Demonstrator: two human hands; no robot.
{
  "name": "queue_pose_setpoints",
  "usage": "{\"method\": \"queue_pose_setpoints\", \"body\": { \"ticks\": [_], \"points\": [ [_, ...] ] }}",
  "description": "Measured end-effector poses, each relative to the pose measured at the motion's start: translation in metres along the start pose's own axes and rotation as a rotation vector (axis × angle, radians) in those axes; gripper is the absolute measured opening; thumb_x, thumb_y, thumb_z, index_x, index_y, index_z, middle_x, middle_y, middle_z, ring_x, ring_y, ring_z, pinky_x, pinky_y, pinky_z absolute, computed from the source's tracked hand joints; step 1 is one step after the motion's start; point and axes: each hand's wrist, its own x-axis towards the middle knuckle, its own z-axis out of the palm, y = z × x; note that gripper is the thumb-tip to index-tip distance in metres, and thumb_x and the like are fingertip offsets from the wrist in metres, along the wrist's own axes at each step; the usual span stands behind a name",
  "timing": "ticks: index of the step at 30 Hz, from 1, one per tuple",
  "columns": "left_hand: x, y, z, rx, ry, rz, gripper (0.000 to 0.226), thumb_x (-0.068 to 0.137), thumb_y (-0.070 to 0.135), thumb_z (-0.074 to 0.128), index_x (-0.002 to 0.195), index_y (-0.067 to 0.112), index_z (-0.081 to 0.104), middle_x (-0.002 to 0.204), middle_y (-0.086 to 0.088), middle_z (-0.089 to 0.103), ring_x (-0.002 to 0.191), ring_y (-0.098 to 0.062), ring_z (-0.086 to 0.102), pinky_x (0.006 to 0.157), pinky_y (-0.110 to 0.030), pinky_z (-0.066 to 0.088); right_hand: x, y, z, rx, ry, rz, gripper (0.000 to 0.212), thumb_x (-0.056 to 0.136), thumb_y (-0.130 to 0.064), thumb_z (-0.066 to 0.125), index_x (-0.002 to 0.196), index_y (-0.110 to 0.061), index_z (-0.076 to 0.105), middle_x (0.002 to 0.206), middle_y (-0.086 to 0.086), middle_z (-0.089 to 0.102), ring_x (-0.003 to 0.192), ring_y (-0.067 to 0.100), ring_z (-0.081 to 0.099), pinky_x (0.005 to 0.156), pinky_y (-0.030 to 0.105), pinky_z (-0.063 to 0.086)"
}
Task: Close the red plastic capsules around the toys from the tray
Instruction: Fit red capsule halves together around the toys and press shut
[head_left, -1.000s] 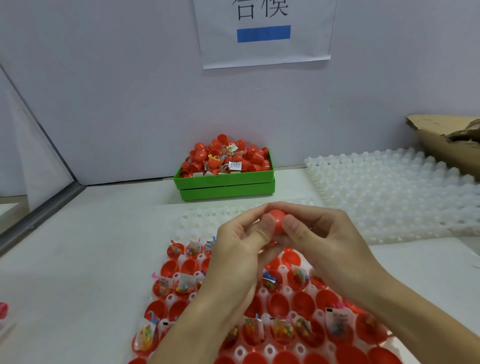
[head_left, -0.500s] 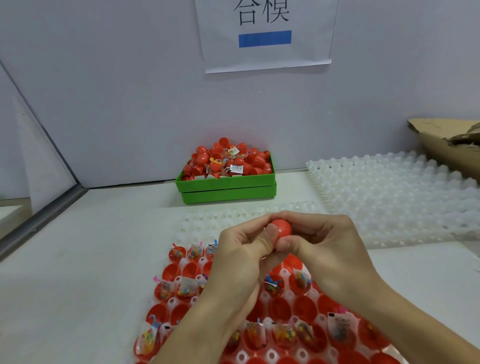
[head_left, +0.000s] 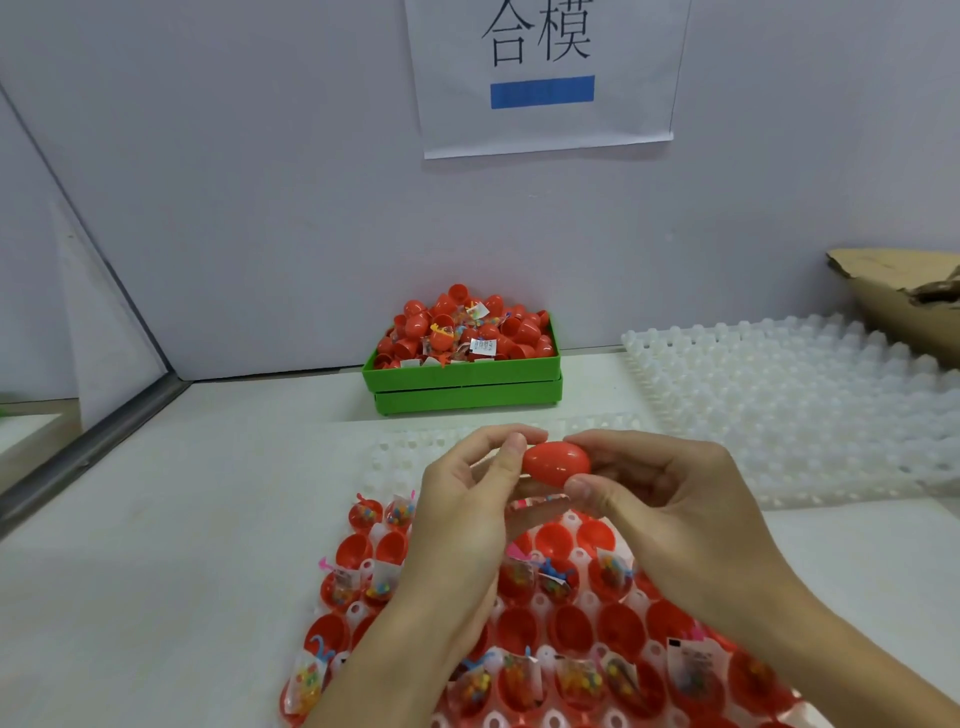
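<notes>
Red capsule (head_left: 557, 463) pinched between left hand (head_left: 462, 512) and right hand (head_left: 670, 499).

capsule (head_left: 556, 462) in hands above tray (head_left: 395, 452) | bin (head_left: 462, 379) behind | trays (head_left: 789, 395) right

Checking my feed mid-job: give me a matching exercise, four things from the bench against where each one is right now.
Things:
1. red capsule
2. green bin
3. empty white tray
4. cardboard box

Places:
A. far right, behind the white tray
B. against the back wall, heaped with capsules
C. pinched between left hand and right hand
D. right of the green bin

Pairs: 1-C, 2-B, 3-D, 4-A
</notes>
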Motion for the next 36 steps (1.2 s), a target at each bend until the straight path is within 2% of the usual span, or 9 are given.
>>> {"method": "queue_pose_setpoints", "body": {
  "ticks": [3, 6, 11, 15, 18, 22, 30, 32, 36],
  "points": [
    [0.000, -0.001, -0.002, 0.040, 0.005, 0.052, 0.026, 0.097, 0.014, 0.053, 0.083, 0.014, 0.075, 0.085, -0.014, 0.075, 0.082, -0.027, 0.074, 0.071, -0.029, 0.060, 0.001, 0.002, 0.000, -0.035, 0.021, 0.008, 0.028, 0.079, -0.004, 0.078, 0.097, -0.026, 0.076, 0.082, -0.004, 0.077, 0.076, 0.013, 0.074, 0.076, 0.030, 0.060],
    [-0.002, -0.001, -0.002, 0.027, -0.067, 0.097, 0.015, 0.095, 0.013, 0.060, 0.096, 0.011, 0.075, 0.096, -0.015, 0.075, 0.094, -0.030, 0.072, 0.080, -0.038, 0.060, 0.003, 0.003, -0.003, -0.036, 0.024, 0.024, 0.026, 0.088, -0.002, 0.068, 0.099, -0.024, 0.073, 0.081, -0.003, 0.077, 0.070, 0.012, 0.073, 0.069, 0.022, 0.058],
    [-0.005, 0.000, -0.001, 0.388, -0.079, 0.364, 0.021, 0.085, 0.015, 0.074, 0.102, 0.028, 0.073, 0.100, 0.008, 0.074, 0.102, -0.011, 0.067, 0.077, -0.017, 0.053, 0.007, 0.000, -0.002, 0.531, -0.076, 0.375, 0.028, 0.087, -0.021, 0.056, 0.081, -0.007, 0.079, 0.077, 0.019, 0.074, 0.066, 0.024, 0.072, 0.058, 0.022, 0.056],
    [-0.007, 0.002, 0.001, 0.220, -0.139, 0.320, 0.023, 0.080, 0.018, 0.073, 0.102, 0.016, 0.068, 0.098, 0.003, 0.076, 0.097, -0.012, 0.071, 0.077, -0.017, 0.055, 0.006, -0.001, -0.001, 0.713, -0.187, 0.504, 0.034, 0.087, -0.025, 0.055, 0.077, -0.003, 0.078, 0.074, 0.022, 0.070, 0.062, 0.022, 0.070, 0.054, 0.022, 0.056],
    [-0.008, 0.003, 0.002, 0.239, -0.067, 0.359, 0.021, 0.078, 0.013, 0.077, 0.097, 0.017, 0.068, 0.091, 0.004, 0.076, 0.089, -0.010, 0.073, 0.072, -0.015, 0.055, 0.007, 0.002, -0.003, 0.671, -0.166, 0.524, 0.033, 0.091, -0.024, 0.055, 0.086, 0.003, 0.075, 0.078, 0.026, 0.071, 0.064, 0.026, 0.071, 0.056, 0.023, 0.057],
    [-0.006, 0.000, -0.003, 0.577, 0.113, 0.538, 0.029, 0.077, 0.013, 0.081, 0.090, 0.033, 0.064, 0.090, 0.016, 0.069, 0.091, -0.006, 0.067, 0.072, -0.018, 0.056, 0.007, 0.006, -0.005, 0.385, -0.064, 0.426, 0.024, 0.096, -0.021, 0.056, 0.102, -0.002, 0.069, 0.083, 0.020, 0.074, 0.076, 0.030, 0.074, 0.064, 0.024, 0.057],
    [-0.010, -0.003, 0.001, 0.736, 0.090, 0.622, 0.042, 0.072, 0.012, 0.086, 0.098, 0.036, 0.063, 0.091, 0.017, 0.064, 0.088, -0.006, 0.066, 0.070, -0.019, 0.056, 0.001, 0.001, 0.000, 0.199, -0.067, 0.272, 0.011, 0.090, -0.016, 0.066, 0.099, -0.018, 0.073, 0.088, 0.002, 0.077, 0.081, 0.016, 0.075, 0.069, 0.025, 0.060],
    [-0.012, -0.002, 0.002, 0.715, 0.066, 0.616, 0.047, 0.072, 0.014, 0.087, 0.105, 0.036, 0.063, 0.093, 0.018, 0.064, 0.088, -0.006, 0.067, 0.072, -0.018, 0.055, 0.002, 0.003, -0.001, 0.208, -0.034, 0.263, 0.012, 0.092, -0.012, 0.064, 0.095, -0.017, 0.075, 0.086, 0.001, 0.078, 0.080, 0.015, 0.075, 0.067, 0.020, 0.058],
    [-0.013, 0.000, 0.003, 0.668, 0.039, 0.585, 0.044, 0.074, 0.017, 0.085, 0.110, 0.033, 0.066, 0.099, 0.019, 0.067, 0.099, -0.006, 0.066, 0.082, -0.021, 0.055, 0.006, 0.008, -0.003, 0.451, -0.024, 0.379, 0.018, 0.090, -0.011, 0.060, 0.099, -0.007, 0.074, 0.092, 0.013, 0.077, 0.085, 0.025, 0.074, 0.070, 0.024, 0.058]
  ]
}}
